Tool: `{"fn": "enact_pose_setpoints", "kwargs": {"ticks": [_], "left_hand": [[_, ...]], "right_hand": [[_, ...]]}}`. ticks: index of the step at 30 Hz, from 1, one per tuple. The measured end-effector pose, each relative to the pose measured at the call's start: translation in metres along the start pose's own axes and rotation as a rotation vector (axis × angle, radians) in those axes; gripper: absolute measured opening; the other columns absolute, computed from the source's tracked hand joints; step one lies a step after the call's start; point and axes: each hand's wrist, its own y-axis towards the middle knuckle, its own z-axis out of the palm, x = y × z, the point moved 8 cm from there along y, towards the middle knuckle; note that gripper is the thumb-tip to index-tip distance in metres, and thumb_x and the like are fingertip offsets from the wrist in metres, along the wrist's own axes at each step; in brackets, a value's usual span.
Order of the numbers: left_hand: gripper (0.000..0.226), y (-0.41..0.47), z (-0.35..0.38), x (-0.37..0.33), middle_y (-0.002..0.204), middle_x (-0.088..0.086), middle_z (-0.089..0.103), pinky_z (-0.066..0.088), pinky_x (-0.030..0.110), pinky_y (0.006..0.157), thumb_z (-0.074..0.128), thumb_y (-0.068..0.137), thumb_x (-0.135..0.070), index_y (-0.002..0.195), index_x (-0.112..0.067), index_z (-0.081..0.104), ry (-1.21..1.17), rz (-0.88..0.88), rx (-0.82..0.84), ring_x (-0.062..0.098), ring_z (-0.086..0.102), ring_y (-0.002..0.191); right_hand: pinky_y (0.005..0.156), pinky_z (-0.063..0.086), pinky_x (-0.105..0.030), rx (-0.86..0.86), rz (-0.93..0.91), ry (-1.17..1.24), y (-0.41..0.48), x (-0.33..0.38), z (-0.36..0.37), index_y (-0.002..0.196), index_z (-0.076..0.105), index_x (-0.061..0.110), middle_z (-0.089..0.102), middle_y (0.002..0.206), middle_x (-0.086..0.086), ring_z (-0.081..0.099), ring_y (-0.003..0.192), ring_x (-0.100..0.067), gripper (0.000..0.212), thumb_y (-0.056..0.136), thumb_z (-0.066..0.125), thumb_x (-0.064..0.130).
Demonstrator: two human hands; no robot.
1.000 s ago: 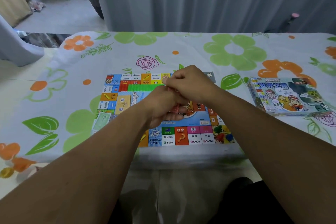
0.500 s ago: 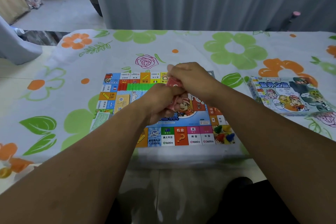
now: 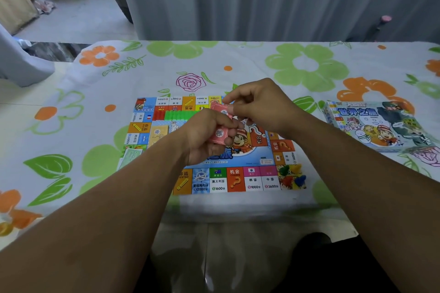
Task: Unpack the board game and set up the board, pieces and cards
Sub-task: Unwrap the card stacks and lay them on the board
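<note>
The left grip (image 3: 204,143), fingers curled, clasps a stack of red cards (image 3: 218,136) above the board (image 3: 234,181). The right grip (image 3: 259,104) pinches an upper card (image 3: 220,110). Both forearms reach forward over the worktop (image 3: 95,126), and the game box (image 3: 376,128) lies to the right.

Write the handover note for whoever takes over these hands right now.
Left hand grips the pink cards over the board. Right hand pinches the top card.
Done: board unfolded on the tablecloth; pawns on its near right corner, green pieces and yellow deck on it, banknotes at its left edge. Box sits to the right.
Left: probably set the pink cards down on the board.
</note>
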Motion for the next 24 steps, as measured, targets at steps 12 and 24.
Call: {"fn": "enact_pose_setpoints", "kwargs": {"ticks": [12, 24], "left_hand": [[0.021, 0.002, -0.003, 0.0, 0.066, 0.006, 0.059, 0.035, 0.02, 0.041, 0.04, 0.081, -0.001, 0.087, -0.007, 0.059, -0.017, 0.037, -0.003, 0.018, 0.059, 0.054], [0.022, 0.006, -0.001, 0.002, 0.066, 0.009, 0.054, 0.031, 0.019, 0.036, 0.033, 0.072, 0.0, 0.079, -0.006, 0.053, -0.072, 0.017, 0.05, 0.018, 0.048, 0.051]], "right_hand": [[0.07, 0.06, -0.032, 0.035, 0.002, 0.047, -0.001, -0.001, 0.0, 0.104, 0.075, 0.001, 0.073, 0.083, -0.015, 0.067, 0.062, -0.011, 0.016, 0.089, 0.071, -0.002], [0.07, 0.063, -0.03, 0.064, 0.073, 0.251, -0.003, -0.012, -0.002, 0.095, 0.075, 0.0, 0.072, 0.073, -0.014, 0.07, 0.067, -0.019, 0.01, 0.085, 0.073, -0.004]]}}
